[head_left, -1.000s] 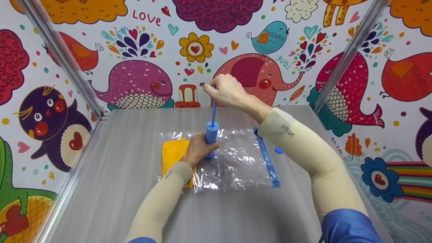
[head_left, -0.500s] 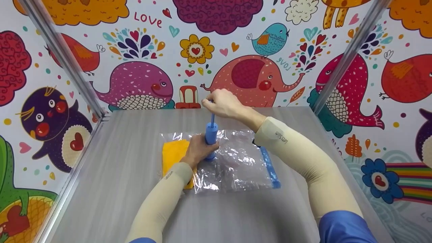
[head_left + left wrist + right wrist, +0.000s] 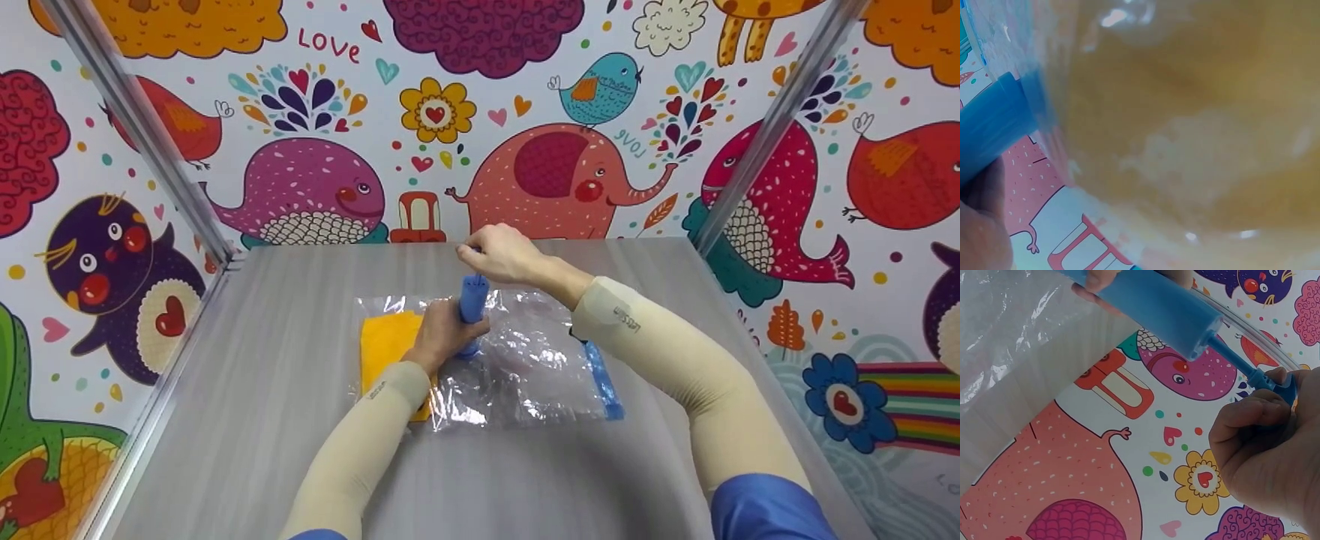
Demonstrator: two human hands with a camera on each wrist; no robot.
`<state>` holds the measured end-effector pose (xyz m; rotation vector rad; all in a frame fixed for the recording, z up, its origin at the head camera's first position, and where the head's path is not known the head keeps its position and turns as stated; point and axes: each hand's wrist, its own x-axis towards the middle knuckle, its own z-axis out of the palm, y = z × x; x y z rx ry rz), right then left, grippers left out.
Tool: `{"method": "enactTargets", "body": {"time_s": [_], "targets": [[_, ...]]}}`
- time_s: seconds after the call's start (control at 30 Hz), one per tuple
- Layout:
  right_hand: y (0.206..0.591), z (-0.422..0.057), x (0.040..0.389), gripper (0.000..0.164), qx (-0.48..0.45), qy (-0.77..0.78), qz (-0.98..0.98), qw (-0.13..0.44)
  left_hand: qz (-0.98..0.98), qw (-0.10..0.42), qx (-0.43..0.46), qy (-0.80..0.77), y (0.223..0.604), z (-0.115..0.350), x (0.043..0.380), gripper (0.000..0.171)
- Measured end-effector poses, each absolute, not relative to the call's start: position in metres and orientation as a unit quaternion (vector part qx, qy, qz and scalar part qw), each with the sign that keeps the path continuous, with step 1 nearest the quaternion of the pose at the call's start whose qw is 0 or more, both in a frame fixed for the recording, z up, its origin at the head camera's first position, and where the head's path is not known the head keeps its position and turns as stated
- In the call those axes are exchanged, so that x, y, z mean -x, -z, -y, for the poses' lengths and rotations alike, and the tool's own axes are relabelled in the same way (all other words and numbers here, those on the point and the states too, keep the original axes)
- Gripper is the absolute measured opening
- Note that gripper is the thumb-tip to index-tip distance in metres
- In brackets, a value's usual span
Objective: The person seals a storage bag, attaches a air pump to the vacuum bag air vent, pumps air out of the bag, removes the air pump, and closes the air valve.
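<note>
A blue hand pump stands upright on a clear plastic vacuum bag, inside which lies a folded yellow cloth. My left hand grips the lower part of the pump barrel, its thumb across the near side. Above it, my right hand holds the pump's handle, just over the top of the barrel. In the right wrist view the fingers curl round the blue handle, with a short length of rod showing. The left wrist view shows the barrel meeting the bag's film.
The bag lies flat on a grey wood-grain table, its blue sealing strip to the right. Patterned panels stand behind and at both sides, with metal posts at the corners.
My right hand has moved down with the handle, pushing the rod into the barrel. The left hand keeps its hold. A small blue disc seen right of the bag is now hidden by the right arm.
</note>
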<state>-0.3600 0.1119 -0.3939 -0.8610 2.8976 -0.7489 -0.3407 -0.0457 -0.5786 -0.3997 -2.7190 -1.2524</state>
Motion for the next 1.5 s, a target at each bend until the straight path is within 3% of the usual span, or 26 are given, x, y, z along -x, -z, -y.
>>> {"method": "enactTargets", "body": {"time_s": [0.53,0.9,1.17,1.3,1.5], "targets": [[0.427,-0.113,0.359,0.040,0.310,0.235,-0.921,0.023,0.898,0.067,0.140,0.411,0.580,0.049,0.340,0.030],[0.434,-0.114,0.355,0.040,0.282,0.290,-0.914,0.029,0.895,0.048,0.124,0.427,0.580,0.050,0.339,0.030],[0.419,-0.116,0.351,0.043,0.264,0.336,-0.904,0.028,0.895,0.019,0.111,0.431,0.579,0.050,0.339,0.026],[0.403,-0.114,0.346,0.043,0.247,0.374,-0.894,0.024,0.899,0.043,0.125,0.417,0.580,0.051,0.339,0.024],[0.375,-0.112,0.341,0.036,0.246,0.416,-0.875,-0.027,0.896,0.065,0.143,0.415,0.580,0.053,0.338,0.025]]}}
